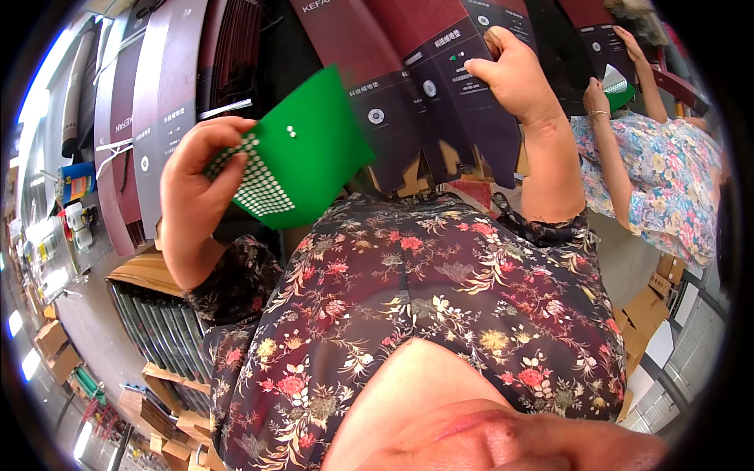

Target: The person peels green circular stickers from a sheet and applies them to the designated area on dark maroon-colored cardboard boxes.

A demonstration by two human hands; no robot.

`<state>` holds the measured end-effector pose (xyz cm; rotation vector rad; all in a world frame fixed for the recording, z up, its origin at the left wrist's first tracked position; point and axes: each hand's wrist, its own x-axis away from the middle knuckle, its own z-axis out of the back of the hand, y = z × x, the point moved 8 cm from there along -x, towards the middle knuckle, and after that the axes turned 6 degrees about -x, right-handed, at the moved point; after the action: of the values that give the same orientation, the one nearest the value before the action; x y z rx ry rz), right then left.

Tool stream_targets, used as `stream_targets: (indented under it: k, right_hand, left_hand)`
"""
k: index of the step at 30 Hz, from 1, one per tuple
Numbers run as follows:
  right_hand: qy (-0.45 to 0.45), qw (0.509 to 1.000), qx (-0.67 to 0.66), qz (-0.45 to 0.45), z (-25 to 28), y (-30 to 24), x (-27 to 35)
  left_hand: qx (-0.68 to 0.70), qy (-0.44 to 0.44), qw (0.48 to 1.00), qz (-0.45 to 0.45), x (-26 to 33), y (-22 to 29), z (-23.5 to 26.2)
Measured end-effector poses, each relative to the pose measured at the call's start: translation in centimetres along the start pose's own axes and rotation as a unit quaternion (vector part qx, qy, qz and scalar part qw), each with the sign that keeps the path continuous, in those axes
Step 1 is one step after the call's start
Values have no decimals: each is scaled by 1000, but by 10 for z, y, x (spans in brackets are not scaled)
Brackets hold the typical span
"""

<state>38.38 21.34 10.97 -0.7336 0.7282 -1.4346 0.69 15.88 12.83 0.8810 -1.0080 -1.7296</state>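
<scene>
Dark maroon flat cartons point(440, 86) fill the top from 11 to 1 o'clock, overlapping tight with hardly any free room between edges; more of them stand stacked at 10 o'clock point(157, 102), and a co-worker point(667, 173) in a floral dress crowds the 2 o'clock edge. Right hand point(514, 74) at 12–1 o'clock is clamped on the lower edge of one carton panel, thumb on top. Left hand point(200, 177) at 9–10 o'clock pinches a green sheet point(310, 145), fingers closed on its left corner; the sheet is bright green, tilted, with rows of small white dots on its lower left and two loose dots near the middle, its right edge just in front of the cartons.
</scene>
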Motion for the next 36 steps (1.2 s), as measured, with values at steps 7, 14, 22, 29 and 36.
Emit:
stream_targets:
  k: [7,14,22,29,36]
  right_hand:
    - [-94,981,171,-16,-115,-28,5]
    - [49,987,129,-82,-72,107,-3]
    - [25,980,-81,179,-92,-12,37]
    - [-77,973,-120,182,-118,-62,47]
    - [-41,968,-134,210,-112,-64,46]
  left_hand:
    - [41,57,997,8,3,-9,25]
    - [90,76,991,60,-4,-30,14]
    - [419,88,885,183,-31,-108,-74]
    - [510,25,824,245,-21,-92,-111]
    - [517,26,817,253,-17,-73,-113]
